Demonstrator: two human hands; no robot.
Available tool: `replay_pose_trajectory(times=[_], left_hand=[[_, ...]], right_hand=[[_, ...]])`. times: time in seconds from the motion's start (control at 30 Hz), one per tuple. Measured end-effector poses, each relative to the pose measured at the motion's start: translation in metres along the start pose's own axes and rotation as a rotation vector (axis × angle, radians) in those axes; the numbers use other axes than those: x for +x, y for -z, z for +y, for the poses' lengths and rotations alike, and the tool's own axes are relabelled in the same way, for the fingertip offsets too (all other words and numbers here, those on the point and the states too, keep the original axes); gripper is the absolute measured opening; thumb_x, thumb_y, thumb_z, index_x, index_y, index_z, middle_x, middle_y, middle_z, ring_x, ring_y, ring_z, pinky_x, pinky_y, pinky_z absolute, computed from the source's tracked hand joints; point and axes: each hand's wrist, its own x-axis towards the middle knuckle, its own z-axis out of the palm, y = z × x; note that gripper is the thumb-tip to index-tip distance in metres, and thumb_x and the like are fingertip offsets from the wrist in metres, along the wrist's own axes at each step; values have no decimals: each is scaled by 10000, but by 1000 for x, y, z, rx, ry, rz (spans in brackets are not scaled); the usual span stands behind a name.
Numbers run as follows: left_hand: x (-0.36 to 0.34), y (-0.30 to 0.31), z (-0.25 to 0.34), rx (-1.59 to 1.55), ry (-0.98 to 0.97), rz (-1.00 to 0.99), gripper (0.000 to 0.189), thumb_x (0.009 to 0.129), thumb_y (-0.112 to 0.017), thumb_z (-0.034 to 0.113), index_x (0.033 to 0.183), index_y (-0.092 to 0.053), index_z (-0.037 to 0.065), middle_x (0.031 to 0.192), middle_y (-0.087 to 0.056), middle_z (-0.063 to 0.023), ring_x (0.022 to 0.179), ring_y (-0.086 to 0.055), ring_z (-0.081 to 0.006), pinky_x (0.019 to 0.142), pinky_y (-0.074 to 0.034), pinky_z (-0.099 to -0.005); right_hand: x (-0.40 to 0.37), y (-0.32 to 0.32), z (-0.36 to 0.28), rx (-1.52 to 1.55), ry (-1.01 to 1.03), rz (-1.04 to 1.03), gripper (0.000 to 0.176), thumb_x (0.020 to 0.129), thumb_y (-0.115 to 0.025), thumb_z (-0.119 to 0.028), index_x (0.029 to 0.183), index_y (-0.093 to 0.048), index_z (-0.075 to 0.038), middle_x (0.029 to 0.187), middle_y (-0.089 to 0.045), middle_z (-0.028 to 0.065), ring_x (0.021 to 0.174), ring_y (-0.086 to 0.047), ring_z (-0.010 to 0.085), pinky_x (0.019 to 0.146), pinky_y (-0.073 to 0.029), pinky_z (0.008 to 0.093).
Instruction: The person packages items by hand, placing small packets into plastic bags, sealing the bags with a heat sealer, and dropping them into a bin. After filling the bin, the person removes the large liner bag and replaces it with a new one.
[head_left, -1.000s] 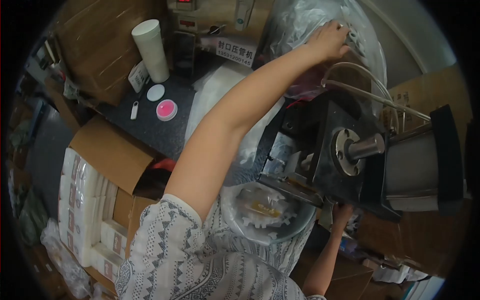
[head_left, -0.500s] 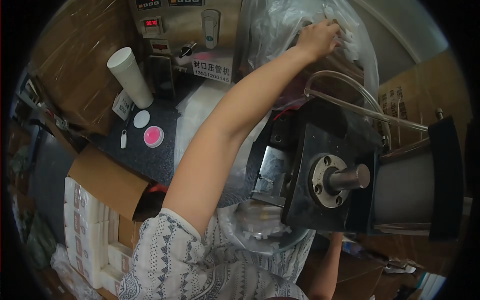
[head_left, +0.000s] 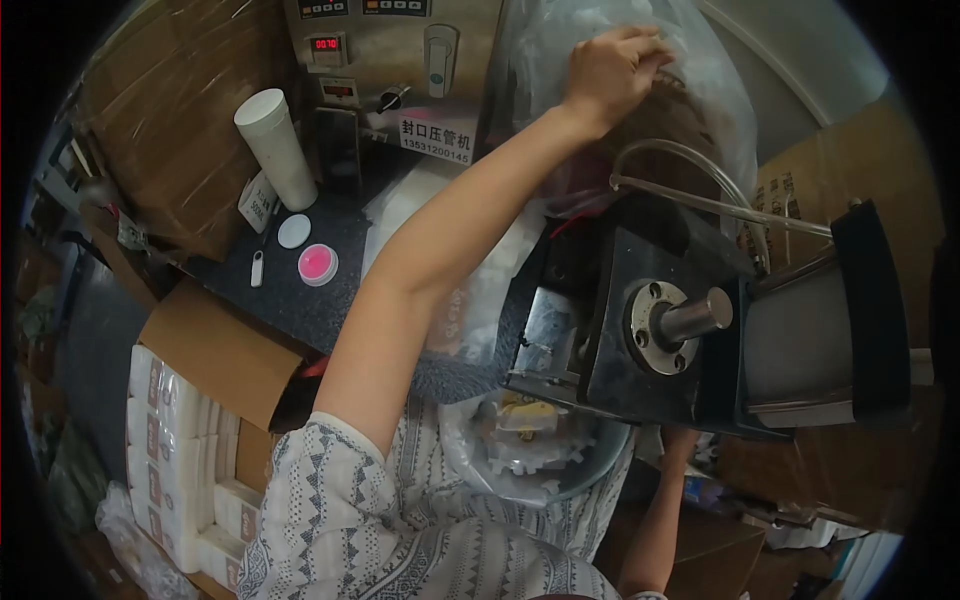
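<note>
My left hand point(head_left: 615, 75) is stretched far out over a large clear plastic bag point(head_left: 540, 60). Its fingers are bent and pinched together near the bag's top, and whatever is between them is too hidden to name. My right hand point(head_left: 681, 439) is down at the lower right, mostly covered by the black press machine point(head_left: 625, 310), so its fingers do not show. A bowl point(head_left: 600, 465) lined with clear plastic rests at my lap, with small clear pieces and a yellow bit inside.
A steel control panel point(head_left: 375, 60) stands behind the dark worktop. On the worktop are a white tube point(head_left: 278, 150), a white lid point(head_left: 294, 231), a pink-filled jar point(head_left: 317, 264) and flat plastic bags point(head_left: 465, 310). A carton point(head_left: 225, 350) and stacked white boxes point(head_left: 150, 440) stand lower left.
My left hand has drawn slightly left out of the bag's folds, its fingers now pinched. The view has shifted a little, showing more of the bowl and my right wrist.
</note>
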Motion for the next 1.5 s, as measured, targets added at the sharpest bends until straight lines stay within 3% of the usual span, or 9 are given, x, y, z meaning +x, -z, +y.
replay_pose_trajectory(times=[0.13, 0.4, 0.57, 0.93, 1.03, 1.17, 1.37, 1.43, 1.5], left_hand=[[20, 31, 49, -98, 73, 2, 89, 775, -672, 220, 793, -693, 136, 859, -678, -34, 737, -647, -247, 632, -516, -360], [-101, 87, -10, 131, -102, -705, 205, 827, -610, 206, 1028, -646, 185, 777, -659, -62, 694, -640, -268, 574, -499, -376], [-113, 111, -4, 267, 250, -1003, 279, 890, -546, 136, 1160, -613, 160, 880, -671, -127, 793, -641, -322, 670, -512, -404], [-102, 229, 159, 349, 457, -1, 175, 891, -557, 47, 1046, -617, -7, 873, -685, -155, 801, -683, -227, 702, -513, -302], [-175, 253, 235, 333, 240, -167, 222, 821, -553, -44, 1036, -610, -46, 947, -672, -191, 830, -675, -321, 722, -534, -332], [-269, 257, 305, 29, 596, -655, 221, 833, -564, 33, 1039, -637, 0, 1052, -658, -150, 926, -655, -314, 820, -533, -371], [-277, 253, 311, -170, 675, -1377, 304, 831, -628, 252, 1093, -636, 98, 1217, -568, -127, 1135, -540, -278, 939, -458, -392], [-245, 243, 275, 144, 533, -995, 243, 797, -647, 186, 1001, -639, 54, 1136, -599, -137, 1070, -563, -322, 906, -462, -410], [-212, 242, 230, 608, 420, -807, 437, 797, -665, 282, 1155, -572, 50, 1234, -528, -184, 1163, -481, -365, 965, -381, -448]], right_hand=[[-15, 77, -92, 190, 11, -47, 402, 786, -648, -215, 1142, -613, -32, 1164, -594, 220, 1122, -517, 407, 928, -406, 440], [-2, 36, -62, 123, 144, 173, 211, 737, -632, -98, 930, -643, -14, 910, -624, 235, 900, -585, 412, 761, -461, 457], [0, 37, -63, 226, 134, 253, 150, 741, -632, -98, 849, -642, 5, 843, -618, 230, 861, -589, 411, 735, -466, 455], [-2, 59, -83, 352, 124, 208, 226, 802, -617, -161, 953, -597, 6, 904, -603, 226, 870, -579, 410, 744, -461, 461], [4, 66, -86, 324, 358, 255, 185, 818, -581, -136, 925, -599, 15, 952, -587, 233, 900, -569, 403, 760, -462, 439], [8, 70, -81, 171, 322, 144, 171, 838, -548, -111, 928, -599, 26, 989, -568, 240, 930, -557, 405, 775, -460, 439], [18, 68, -73, 126, 238, 68, 173, 855, -540, -103, 952, -588, 31, 951, -570, 231, 908, -563, 414, 778, -458, 460], [17, 75, -77, 154, 202, 53, 192, 853, -556, -119, 982, -588, 20, 958, -583, 227, 905, -567, 409, 777, -460, 457], [13, 76, -74, 240, 276, 100, 191, 845, -566, -112, 991, -590, 9, 953, -589, 226, 898, -567, 411, 767, -456, 465]])
